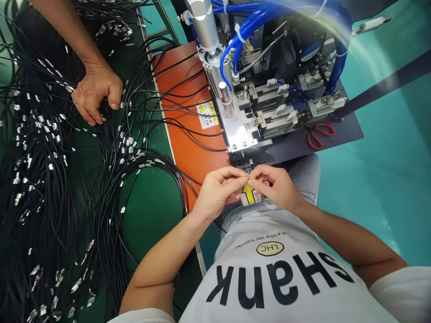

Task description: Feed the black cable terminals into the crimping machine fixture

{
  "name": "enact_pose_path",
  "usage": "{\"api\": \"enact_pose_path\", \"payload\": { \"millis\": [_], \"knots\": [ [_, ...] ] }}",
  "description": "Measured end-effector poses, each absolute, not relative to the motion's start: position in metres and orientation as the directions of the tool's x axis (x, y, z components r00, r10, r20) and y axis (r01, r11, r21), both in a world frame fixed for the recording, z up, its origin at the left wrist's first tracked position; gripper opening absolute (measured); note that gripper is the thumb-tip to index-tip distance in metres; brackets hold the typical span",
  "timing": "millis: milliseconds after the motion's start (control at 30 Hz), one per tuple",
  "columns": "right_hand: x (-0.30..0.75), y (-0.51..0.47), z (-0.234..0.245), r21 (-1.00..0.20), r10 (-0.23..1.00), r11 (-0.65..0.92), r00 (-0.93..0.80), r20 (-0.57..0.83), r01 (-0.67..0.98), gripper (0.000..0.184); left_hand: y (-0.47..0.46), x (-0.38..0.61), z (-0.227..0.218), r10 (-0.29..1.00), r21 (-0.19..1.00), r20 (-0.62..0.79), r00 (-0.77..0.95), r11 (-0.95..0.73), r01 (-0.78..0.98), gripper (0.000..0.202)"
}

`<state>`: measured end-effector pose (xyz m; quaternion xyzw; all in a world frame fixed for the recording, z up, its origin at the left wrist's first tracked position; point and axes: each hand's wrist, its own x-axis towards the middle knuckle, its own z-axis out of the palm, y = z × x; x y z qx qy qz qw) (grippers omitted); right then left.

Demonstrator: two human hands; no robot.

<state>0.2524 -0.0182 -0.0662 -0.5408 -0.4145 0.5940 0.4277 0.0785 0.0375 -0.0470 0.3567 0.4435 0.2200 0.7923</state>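
Note:
In the head view my left hand and my right hand meet at the front end of the machine, both in a fingertip pinch. Between the fingertips a tiny piece of thin, pale wire shows; the rest is covered by my fingers. Black cables run toward my left hand from the left, though I cannot tell which one ends in it. Just below the fingertips lies a label with a yellow arrow. The metal machine stands directly beyond, with several black cables entering its left side.
Bundles of black cables with shiny metal ends cover much of the green table. Another person's hand rests among them. An orange plate carries a warning label. Red-handled scissors lie at right, and blue air hoses arch overhead.

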Motion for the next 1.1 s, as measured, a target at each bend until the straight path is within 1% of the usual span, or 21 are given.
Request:
{"api": "enact_pose_path", "payload": {
  "millis": [167, 267, 367, 433, 633, 833, 967, 1100],
  "knots": [
    [0.249, -0.018, -0.068, -0.974, 0.974, -0.228, -0.014, -0.228, 0.005, 0.01, 0.032, 0.08, -0.049, 0.728, 0.804, -0.53, 0.435, 0.594, -0.016, 0.02],
    [0.251, -0.018, -0.066, -0.97, 0.971, -0.239, 0.001, -0.239, 0.051, 0.011, 0.032, 0.08, -0.05, 0.774, 0.848, -0.495, 0.395, 0.53, 0.025, 0.021],
    [0.255, -0.018, -0.062, -0.963, 0.967, -0.254, 0.042, -0.252, 0.085, 0.017, 0.033, 0.079, -0.049, 0.797, 0.871, -0.467, 0.384, 0.489, 0.045, 0.022],
    [0.257, -0.017, -0.059, -0.967, 0.972, -0.232, 0.073, -0.225, 0.108, 0.019, 0.033, 0.08, -0.049, 0.798, 0.875, -0.462, 0.386, 0.482, 0.05, 0.022],
    [0.255, -0.016, -0.055, -0.975, 0.986, -0.134, 0.118, -0.114, 0.175, 0.011, 0.035, 0.084, -0.045, 0.802, 0.877, -0.467, 0.373, 0.475, 0.076, 0.023],
    [0.25, -0.015, -0.06, -0.973, 0.98, -0.121, 0.179, -0.086, 0.197, 0.006, 0.036, 0.084, -0.045, 0.792, 0.871, -0.477, 0.382, 0.482, 0.089, 0.022],
    [0.248, -0.012, -0.064, -0.974, 0.975, -0.085, 0.217, -0.038, 0.208, 0.003, 0.037, 0.084, -0.045, 0.791, 0.876, -0.47, 0.391, 0.471, 0.102, 0.023],
    [0.246, -0.01, -0.065, -0.972, 0.976, -0.064, 0.215, -0.014, 0.228, 0.007, 0.037, 0.085, -0.044, 0.78, 0.869, -0.49, 0.39, 0.475, 0.141, 0.023]
  ]
}}
